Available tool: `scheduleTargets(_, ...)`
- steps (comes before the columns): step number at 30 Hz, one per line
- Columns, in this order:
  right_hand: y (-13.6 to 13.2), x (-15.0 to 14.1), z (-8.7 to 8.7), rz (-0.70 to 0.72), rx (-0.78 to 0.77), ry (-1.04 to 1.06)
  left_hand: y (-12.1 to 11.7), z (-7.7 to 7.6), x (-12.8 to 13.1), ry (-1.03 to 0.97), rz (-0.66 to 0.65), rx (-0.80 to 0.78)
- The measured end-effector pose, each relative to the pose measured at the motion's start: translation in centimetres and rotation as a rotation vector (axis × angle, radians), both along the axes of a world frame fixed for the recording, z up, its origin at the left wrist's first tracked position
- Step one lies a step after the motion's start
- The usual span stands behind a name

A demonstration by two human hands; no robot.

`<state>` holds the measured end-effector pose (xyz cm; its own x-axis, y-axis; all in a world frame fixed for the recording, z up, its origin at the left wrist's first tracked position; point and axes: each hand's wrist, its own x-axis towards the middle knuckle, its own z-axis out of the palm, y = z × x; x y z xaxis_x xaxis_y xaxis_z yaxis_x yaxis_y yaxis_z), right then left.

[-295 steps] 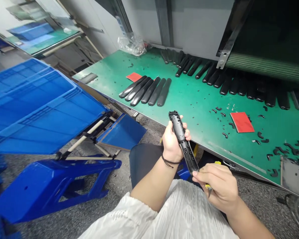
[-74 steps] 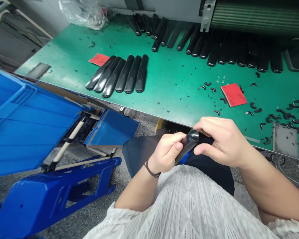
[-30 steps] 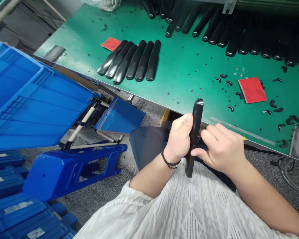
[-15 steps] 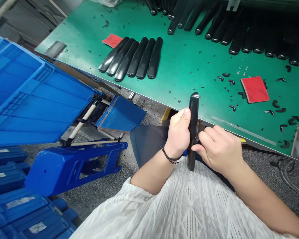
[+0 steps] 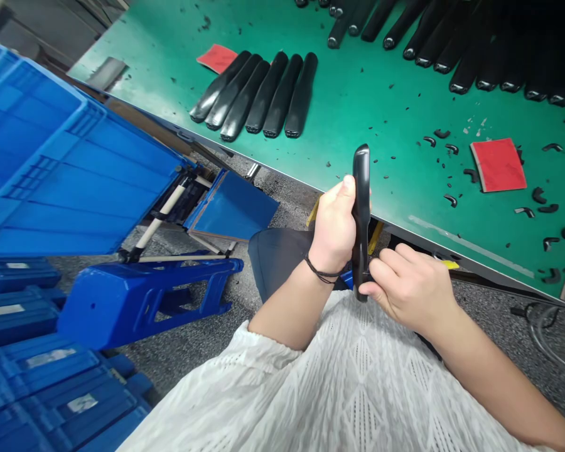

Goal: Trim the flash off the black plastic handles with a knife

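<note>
Blue bins [image 5: 23, 314], some with white labels, sit stacked at far left, below a large blue crate [image 5: 75, 157] beside a workshop bench. A blue stool [image 5: 98, 301] is on the speckled floor. On the green bench [image 5: 339, 107], a grey strip [image 5: 107, 73] rests near the left corner, and a red pad [image 5: 215, 58] lies just behind six glossy black handles [image 5: 267, 94] fanned side by side. A worker in a white top [image 5: 311, 389], a dark cord [image 5: 321, 273] on one wrist, grips a single black handle [image 5: 361, 207] in the left hand [image 5: 333, 223], fingers wrapped around it and thumb along its upper part. The handle appears nearly vertical, in front of the bench edge and near the lap. The right hand [image 5: 409, 282] is curled around a yellow-ended tool [image 5: 448, 264], mostly hidden by the fingers, with the thumb at the handle's lower end. A long row of black handles [image 5: 445, 37] lines the back of the bench. Farther right, curved black pieces [image 5: 451, 200] lie scattered around a second red pad [image 5: 499, 165], and a clear hose [image 5: 541, 336] loops below the bench.
</note>
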<state>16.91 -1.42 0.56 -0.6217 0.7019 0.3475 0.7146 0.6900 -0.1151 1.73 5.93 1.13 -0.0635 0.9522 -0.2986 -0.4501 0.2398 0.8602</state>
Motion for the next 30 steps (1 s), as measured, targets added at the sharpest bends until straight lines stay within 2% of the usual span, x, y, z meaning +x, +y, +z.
scheduleTargets(6, -0.4, -0.3, -0.2, 0.026, -0.042, -0.026, 1.5, 0.4, -0.7, -0.085, 0.074, -0.039)
scheduleTargets(12, -0.5, -0.4, 0.0, -0.021, 0.016, -0.069, 2.0, 0.4, -1.1, -0.099, 0.171, -0.084)
scheduleTargets(17, -0.5, -0.5, 0.1, -0.067, 0.072, -0.096, 2.1, -0.3, -1.6, -0.117, 0.293, -0.070)
scheduleTargets(23, -0.8, -0.6, -0.2, -0.106, 0.184, -0.111, 2.3, -1.2, -1.9, -0.114, 0.362, -0.061)
scheduleTargets(27, -1.0, -0.2, -0.7, -0.086, 0.264, -0.025, 2.6, -1.1, -2.1, -0.156, 0.388, -0.126)
scheduleTargets(30, -0.9, 0.3, -0.5, -0.057, 0.198, 0.123, 2.6, -0.7, -2.4, -0.199, 0.378, -0.127)
